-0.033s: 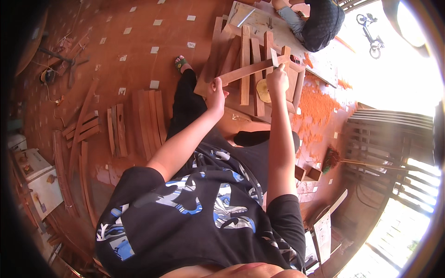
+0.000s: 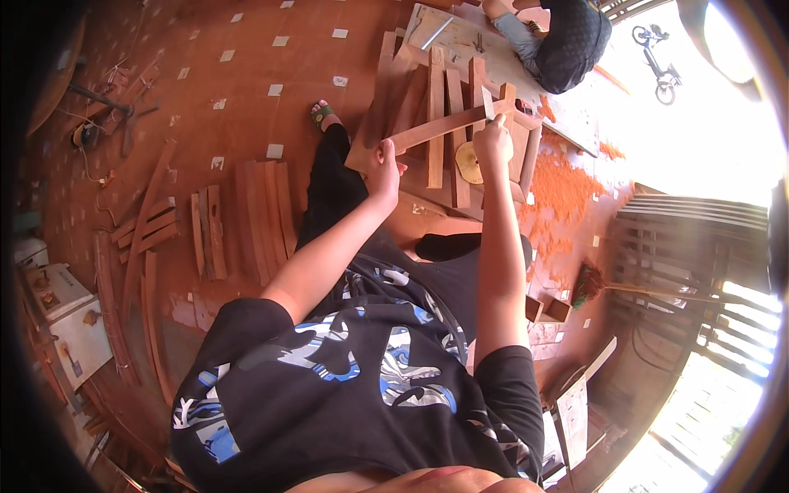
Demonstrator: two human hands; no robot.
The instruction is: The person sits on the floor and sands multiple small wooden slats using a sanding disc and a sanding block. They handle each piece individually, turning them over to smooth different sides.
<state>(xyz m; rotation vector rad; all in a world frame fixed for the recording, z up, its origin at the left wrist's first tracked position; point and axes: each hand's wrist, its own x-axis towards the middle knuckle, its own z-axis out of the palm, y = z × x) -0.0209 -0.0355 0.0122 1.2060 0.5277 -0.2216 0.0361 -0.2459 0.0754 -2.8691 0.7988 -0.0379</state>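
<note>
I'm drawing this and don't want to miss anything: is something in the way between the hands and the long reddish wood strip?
Nothing visible blocks the left hand: it holds the near end of the wood strip. At the right hand, a pale flat tool crosses the strip near its far end.

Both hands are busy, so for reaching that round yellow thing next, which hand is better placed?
Probably your right hand: it's beside the round yellow thing, though it seems to grip a pale flat piece. Your left hand is farther off, holding the left end of the wooden bar.
</note>
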